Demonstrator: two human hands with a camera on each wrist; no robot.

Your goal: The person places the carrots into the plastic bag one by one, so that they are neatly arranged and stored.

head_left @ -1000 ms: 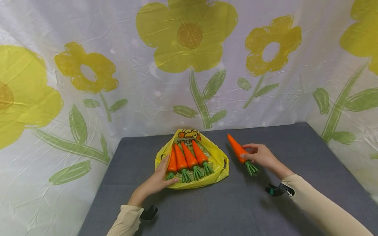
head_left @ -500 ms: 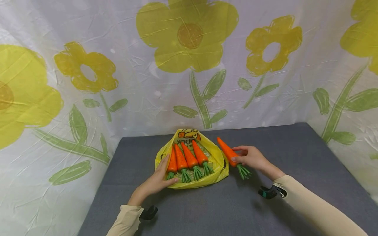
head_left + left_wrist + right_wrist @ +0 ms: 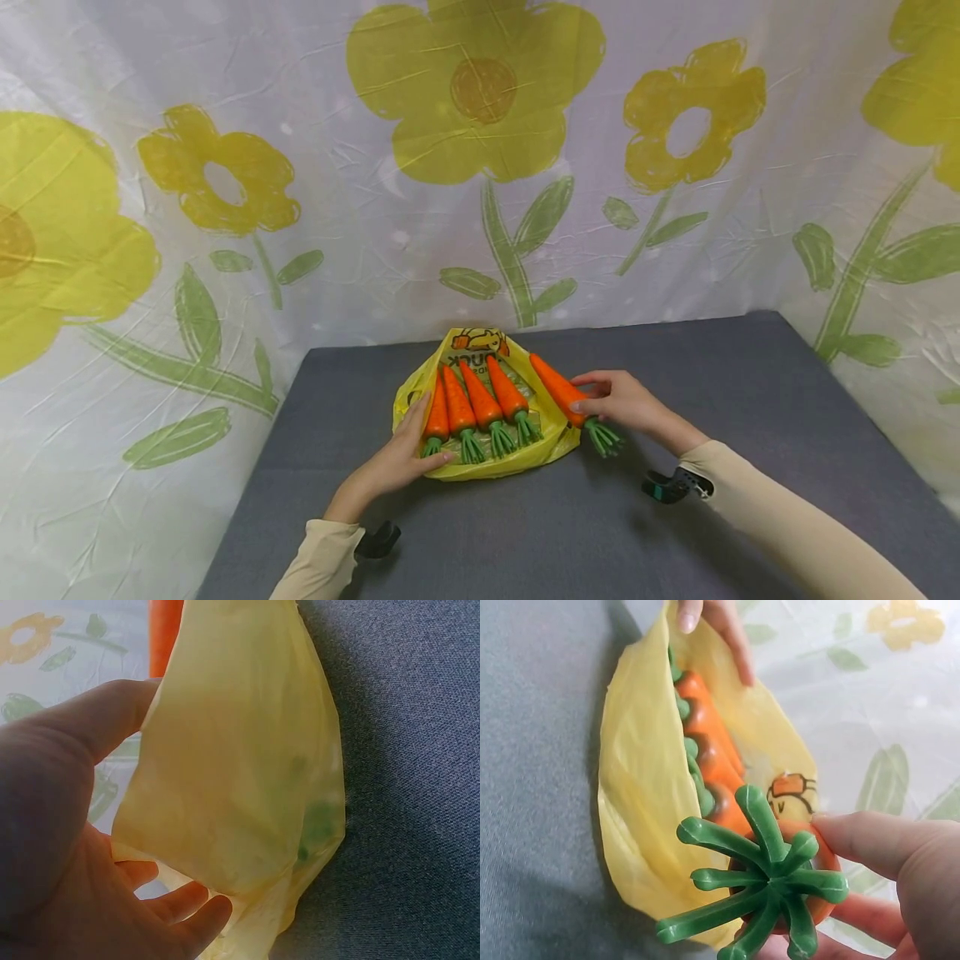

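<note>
A yellow plastic bag lies on the table with its mouth spread open. Several orange carrots with green tops lie side by side inside it. My left hand holds the bag's left side, thumb at the near edge; in the left wrist view the bag film hides the thumb's tip. Between thumb and fingers, my right hand pinches another carrot near its top, tip slanting to the far left. That carrot overlaps the bag's right edge in the head view. Its green stalks face the right wrist camera.
A dark grey cloth covers the table. Behind it hangs a white curtain printed with yellow flowers. A dark wristband sits at the right wrist and another band at the left.
My right hand has carried its carrot leftward, from beside the bag to over its right edge. The left hand and the bag have stayed where they were.
</note>
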